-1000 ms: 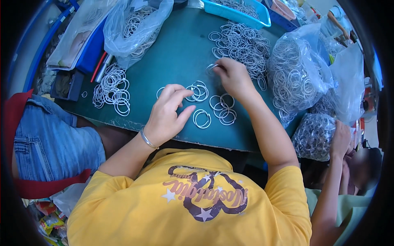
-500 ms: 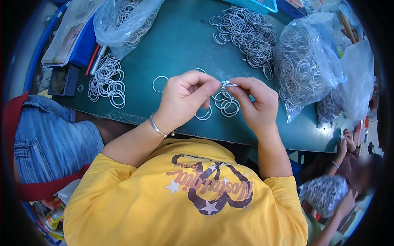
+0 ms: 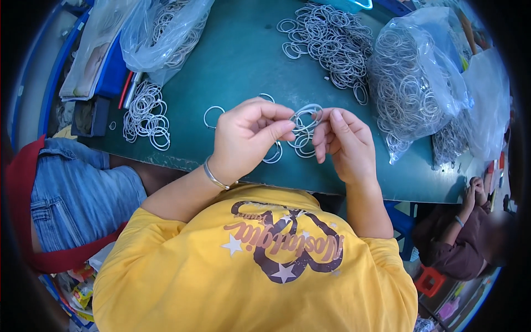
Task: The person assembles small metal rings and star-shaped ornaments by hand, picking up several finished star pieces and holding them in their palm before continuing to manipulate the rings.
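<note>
— What are we holding?
— Our left hand (image 3: 243,133) pinches a thin, round, silver-grey ring (image 3: 310,105) between thumb and fingertips, just above the green, flat-topped table (image 3: 238,66). We can't tell whether a second one is with it.
— And our right hand (image 3: 351,141)?
— Its thumb and fingers are half curled, close together at the ring's right edge. We can't tell whether they grip it.
— What lies around us?
— Just beyond and beneath our hands, a few loose matching grey rings (image 3: 303,147) lie on the table. Farther off to the right we have a heaped pile of grey rings (image 3: 334,44), and beside it a clear plastic bag full of rings (image 3: 409,83).
— To our left?
— A smaller tangled cluster of grey rings (image 3: 145,119).
</note>
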Demonstrator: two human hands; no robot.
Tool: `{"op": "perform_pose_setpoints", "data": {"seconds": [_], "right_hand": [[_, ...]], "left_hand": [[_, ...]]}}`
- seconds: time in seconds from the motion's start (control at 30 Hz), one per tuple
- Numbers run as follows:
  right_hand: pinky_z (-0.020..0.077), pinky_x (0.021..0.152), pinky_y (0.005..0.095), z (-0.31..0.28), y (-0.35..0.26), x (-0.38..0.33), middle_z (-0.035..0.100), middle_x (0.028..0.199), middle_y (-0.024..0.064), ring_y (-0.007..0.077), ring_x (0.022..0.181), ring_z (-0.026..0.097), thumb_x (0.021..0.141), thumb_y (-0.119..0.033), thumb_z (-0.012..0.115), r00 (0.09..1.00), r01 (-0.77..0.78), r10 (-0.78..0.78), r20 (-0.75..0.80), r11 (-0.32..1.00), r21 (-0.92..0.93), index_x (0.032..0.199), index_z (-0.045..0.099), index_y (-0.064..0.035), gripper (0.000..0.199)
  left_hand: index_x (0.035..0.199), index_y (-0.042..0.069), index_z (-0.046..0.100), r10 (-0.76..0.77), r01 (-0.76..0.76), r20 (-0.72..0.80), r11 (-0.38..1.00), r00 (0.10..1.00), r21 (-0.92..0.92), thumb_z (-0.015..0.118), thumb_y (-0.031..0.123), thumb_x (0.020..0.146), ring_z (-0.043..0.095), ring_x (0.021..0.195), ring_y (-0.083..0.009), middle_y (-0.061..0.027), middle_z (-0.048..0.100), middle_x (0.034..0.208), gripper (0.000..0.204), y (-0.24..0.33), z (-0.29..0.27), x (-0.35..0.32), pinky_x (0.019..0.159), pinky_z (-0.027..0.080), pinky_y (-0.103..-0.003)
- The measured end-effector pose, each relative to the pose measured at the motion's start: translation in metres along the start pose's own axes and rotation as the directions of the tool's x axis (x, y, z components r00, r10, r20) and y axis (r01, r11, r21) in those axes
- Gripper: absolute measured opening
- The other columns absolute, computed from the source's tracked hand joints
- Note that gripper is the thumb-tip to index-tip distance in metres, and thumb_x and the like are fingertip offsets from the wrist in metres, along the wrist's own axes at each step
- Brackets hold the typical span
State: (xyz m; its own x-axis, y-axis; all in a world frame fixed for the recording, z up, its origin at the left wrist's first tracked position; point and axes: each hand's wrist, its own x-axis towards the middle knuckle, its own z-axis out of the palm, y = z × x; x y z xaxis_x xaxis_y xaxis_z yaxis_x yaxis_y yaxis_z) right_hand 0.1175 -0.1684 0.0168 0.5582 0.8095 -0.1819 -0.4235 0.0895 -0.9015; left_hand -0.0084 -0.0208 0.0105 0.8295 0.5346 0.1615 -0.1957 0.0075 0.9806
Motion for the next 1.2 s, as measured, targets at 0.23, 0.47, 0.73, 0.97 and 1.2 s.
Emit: {"op": "perform_pose_setpoints", "data": {"seconds": [0.23, 0.47, 0.73, 0.97, 1.2], "right_hand": [[0.0483, 0.051, 0.0196, 0.001, -0.001, -0.006, 0.063, 0.077, 0.0074, 0.0099, 0.059, 0.060, 0.091, -0.008, 0.055, 0.993, 0.102, -0.105, -0.053, 0.994, -0.050, 0.105, 0.057, 0.0035, 0.018], [0.0499, 0.055, 0.0201, 0.004, -0.004, -0.020, 0.066, 0.081, 0.0104, 0.0119, 0.065, 0.063, 0.082, 0.003, 0.063, 0.897, 0.347, -0.433, -0.086, 0.812, -0.470, 0.101, 0.060, 0.0038, 0.020], [0.0509, 0.062, 0.0295, -0.061, -0.143, 0.000, 0.066, 0.079, 0.0144, 0.0241, 0.068, 0.064, 0.075, 0.005, 0.068, -0.044, 0.221, -0.915, 0.401, -0.400, -0.889, 0.091, 0.065, 0.0012, 0.016], [0.0504, 0.064, 0.0319, -0.034, -0.144, -0.001, 0.065, 0.077, 0.0129, 0.0264, 0.070, 0.062, 0.074, 0.005, 0.066, 0.213, 0.255, -0.839, 0.501, -0.448, -0.857, 0.084, 0.066, 0.0023, 0.011], [0.0338, 0.099, 0.0510, -0.041, -0.028, 0.063, 0.039, 0.129, 0.0311, 0.0508, 0.114, 0.040, 0.076, -0.004, 0.056, 0.809, 0.154, -0.424, 0.407, -0.515, -0.843, 0.129, 0.036, 0.0078, 0.058]], "left_hand": [[0.081, 0.001, 0.066, 0.562, -0.591, 0.212, 0.670, 0.799, 0.449, 0.069, -0.009, 0.070, 0.063, 0.076, -0.0213, -0.0113, 0.063, 0.090, 0.015, 0.002, 0.004, 0.007, 0.062, 0.051, -0.025], [0.088, -0.005, 0.061, 0.202, -0.207, 0.082, 0.976, 0.976, 0.061, 0.062, -0.011, 0.079, 0.064, 0.081, -0.0176, -0.0119, 0.060, 0.093, 0.011, 0.001, 0.014, 0.003, 0.068, 0.054, -0.025], [0.086, -0.004, 0.061, 0.179, -0.217, 0.165, 0.943, 0.970, 0.253, 0.062, -0.009, 0.078, 0.063, 0.070, -0.0140, -0.0102, 0.061, 0.088, 0.009, 0.016, 0.008, 0.026, 0.060, 0.052, -0.021], [0.090, 0.002, 0.063, 0.361, -0.525, 0.382, 0.573, 0.851, 0.630, 0.065, 0.001, 0.077, 0.062, 0.083, -0.0268, -0.0108, 0.063, 0.092, 0.013, 0.006, -0.004, 0.083, 0.068, 0.050, -0.031], [0.118, 0.008, 0.054, 0.449, -0.778, 0.645, 0.232, 0.619, 0.584, 0.071, 0.019, 0.069, 0.051, 0.111, -0.0319, -0.0117, 0.053, 0.121, 0.053, -0.054, 0.043, 0.158, 0.089, 0.045, -0.039]]}}
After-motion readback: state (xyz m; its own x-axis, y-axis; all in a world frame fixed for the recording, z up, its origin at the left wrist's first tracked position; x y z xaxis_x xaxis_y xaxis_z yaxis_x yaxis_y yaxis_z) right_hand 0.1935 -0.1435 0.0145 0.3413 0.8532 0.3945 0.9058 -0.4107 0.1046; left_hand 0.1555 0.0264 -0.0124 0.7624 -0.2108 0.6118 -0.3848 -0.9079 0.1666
